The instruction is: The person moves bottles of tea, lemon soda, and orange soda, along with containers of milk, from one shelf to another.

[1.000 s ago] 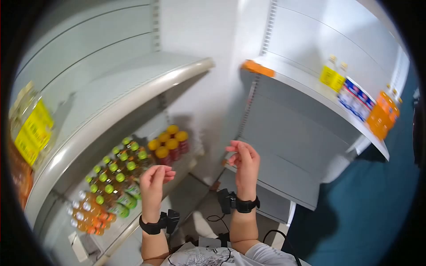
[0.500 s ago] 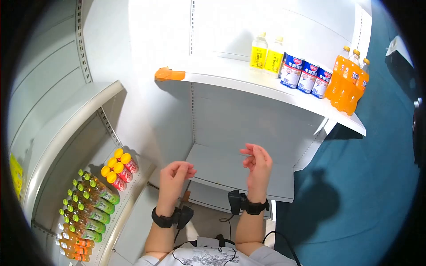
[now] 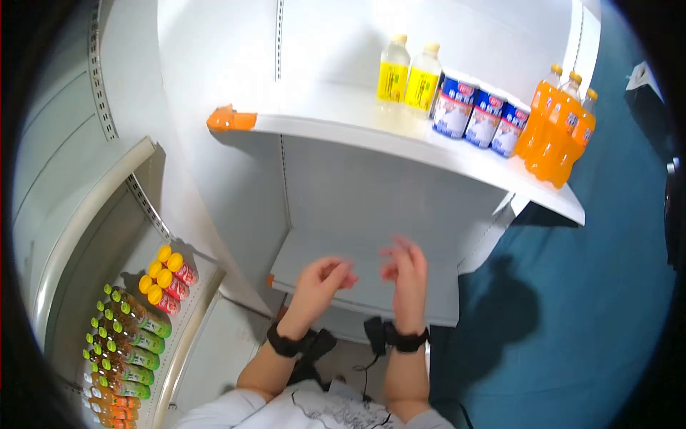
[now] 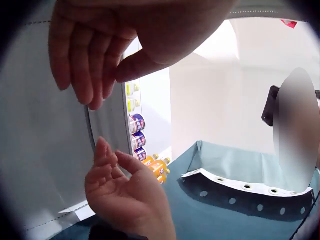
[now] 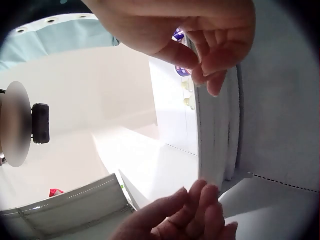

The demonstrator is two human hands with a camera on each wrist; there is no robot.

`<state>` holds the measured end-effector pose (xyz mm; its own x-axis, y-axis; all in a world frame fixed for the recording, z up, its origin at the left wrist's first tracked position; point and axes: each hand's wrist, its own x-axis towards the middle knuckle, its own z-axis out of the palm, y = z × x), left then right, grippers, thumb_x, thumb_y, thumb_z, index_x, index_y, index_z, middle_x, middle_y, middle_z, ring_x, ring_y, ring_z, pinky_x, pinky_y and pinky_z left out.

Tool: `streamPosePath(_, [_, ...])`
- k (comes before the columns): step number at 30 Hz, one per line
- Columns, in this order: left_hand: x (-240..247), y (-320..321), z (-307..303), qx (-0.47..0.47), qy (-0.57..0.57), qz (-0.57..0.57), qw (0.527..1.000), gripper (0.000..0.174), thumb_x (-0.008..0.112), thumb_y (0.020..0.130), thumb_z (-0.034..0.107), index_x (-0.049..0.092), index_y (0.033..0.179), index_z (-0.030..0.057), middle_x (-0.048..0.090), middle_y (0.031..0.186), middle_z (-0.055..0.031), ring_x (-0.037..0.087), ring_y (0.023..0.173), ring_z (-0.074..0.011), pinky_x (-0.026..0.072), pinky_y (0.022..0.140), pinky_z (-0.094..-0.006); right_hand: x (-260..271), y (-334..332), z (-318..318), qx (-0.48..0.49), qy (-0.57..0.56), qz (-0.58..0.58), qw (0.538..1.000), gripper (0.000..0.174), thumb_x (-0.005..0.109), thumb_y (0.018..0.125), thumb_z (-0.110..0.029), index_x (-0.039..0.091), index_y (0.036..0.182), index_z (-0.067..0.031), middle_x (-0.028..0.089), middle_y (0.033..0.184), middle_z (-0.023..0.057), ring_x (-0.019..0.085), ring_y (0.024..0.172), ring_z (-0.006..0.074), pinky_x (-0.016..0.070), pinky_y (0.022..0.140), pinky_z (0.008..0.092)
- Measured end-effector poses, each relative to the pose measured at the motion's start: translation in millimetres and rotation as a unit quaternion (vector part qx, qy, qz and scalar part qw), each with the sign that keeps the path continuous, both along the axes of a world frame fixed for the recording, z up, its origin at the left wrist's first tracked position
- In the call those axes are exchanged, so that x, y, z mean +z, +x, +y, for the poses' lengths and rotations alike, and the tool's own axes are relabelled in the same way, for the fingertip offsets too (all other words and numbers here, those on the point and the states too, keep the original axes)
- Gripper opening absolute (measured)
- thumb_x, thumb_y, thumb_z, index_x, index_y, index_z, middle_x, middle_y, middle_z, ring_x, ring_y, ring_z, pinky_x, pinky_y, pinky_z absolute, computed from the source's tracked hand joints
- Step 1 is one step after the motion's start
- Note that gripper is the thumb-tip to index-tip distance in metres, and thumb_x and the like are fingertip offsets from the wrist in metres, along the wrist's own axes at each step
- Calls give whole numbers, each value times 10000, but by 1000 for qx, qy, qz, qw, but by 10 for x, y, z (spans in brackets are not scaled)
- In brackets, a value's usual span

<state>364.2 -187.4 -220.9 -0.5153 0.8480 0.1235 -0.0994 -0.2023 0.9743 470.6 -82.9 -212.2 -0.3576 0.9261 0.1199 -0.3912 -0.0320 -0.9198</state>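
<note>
Both hands hang in the air in front of the right-hand shelf unit, apart from each other and holding nothing. My left hand (image 3: 321, 289) has loosely bent fingers, thumb near the fingertips. Beside it, my right hand (image 3: 409, 286) is raised with relaxed fingers, slightly blurred. In the left wrist view the left hand (image 4: 120, 40) is at the top, with the right hand (image 4: 127, 195) below. The right wrist view has the right hand (image 5: 185, 35) at the top and the left hand (image 5: 185, 215) at the bottom.
The upper right shelf (image 3: 321, 129) bears yellow-labelled bottles (image 3: 421, 82), blue-and-white cans (image 3: 454, 107) and orange drink bottles (image 3: 554, 136). On the left shelf stand yellow-capped containers (image 3: 168, 289), green-capped bottles (image 3: 146, 339) and orange-labelled bottles (image 3: 118, 411). Orange material (image 3: 232, 119) covers a shelf corner.
The view has swung right, bringing the right-hand unit to the middle while the left shelf's goods shifted left. The two hands have come closer together, still holding nothing.
</note>
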Motion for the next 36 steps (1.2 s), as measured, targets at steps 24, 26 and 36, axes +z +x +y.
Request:
streamPosePath(24, [2292, -1517, 1859, -13, -28, 322, 946, 284, 475, 767, 168, 523, 1008, 25, 530, 956, -171, 553, 818, -270, 461, 646, -363, 2176, -1353, 1387, -15, 140, -209, 968, 369, 374, 808, -104, 381, 1143, 49, 553, 1003, 188, 606, 771, 258, 505, 624, 323])
streamPosePath(26, [2329, -1534, 1978, -70, -83, 353, 929, 390, 456, 782, 223, 458, 1136, 59, 468, 1110, -145, 515, 936, -284, 473, 708, -378, 2170, -1335, 1457, 2, 157, -227, 961, 381, 398, 804, -118, 359, 1140, 59, 508, 1047, 199, 609, 771, 248, 518, 632, 300])
streamPosePath(36, [2247, -1535, 2407, -22, -89, 317, 944, 294, 389, 837, 156, 541, 1020, -16, 585, 938, -197, 615, 739, -291, 506, 579, -381, 2121, -1402, 1520, 38, 178, -256, 950, 353, 387, 816, -96, 374, 1157, -6, 521, 1070, 182, 595, 831, 245, 494, 697, 291])
